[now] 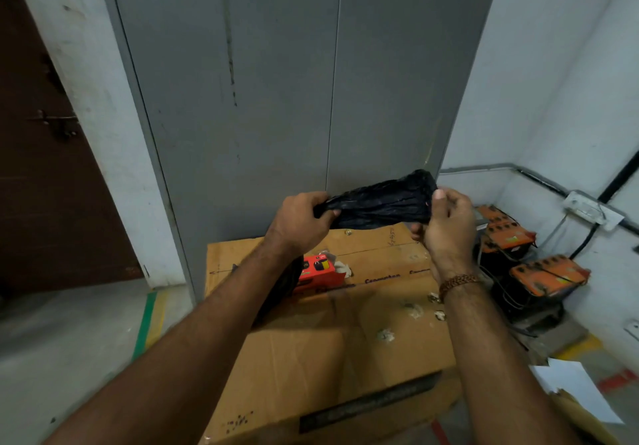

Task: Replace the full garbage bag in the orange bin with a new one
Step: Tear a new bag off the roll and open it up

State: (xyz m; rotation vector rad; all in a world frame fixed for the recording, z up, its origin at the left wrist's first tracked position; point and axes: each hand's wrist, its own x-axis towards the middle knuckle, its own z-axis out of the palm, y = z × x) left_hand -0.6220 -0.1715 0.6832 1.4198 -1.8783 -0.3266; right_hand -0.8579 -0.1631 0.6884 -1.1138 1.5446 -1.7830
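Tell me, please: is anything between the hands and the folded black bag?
No. Both hands already hold the black bag: the left hand grips its left end, and the right hand pinches its right end. It hangs above the cardboard box. The orange bin is not in view.

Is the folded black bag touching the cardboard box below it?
Apart. The head view shows the black bag held up between both hands, with grey door visible between most of it and the cardboard box.

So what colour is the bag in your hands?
Black. The folded bag shows best in the head view, held between both hands.
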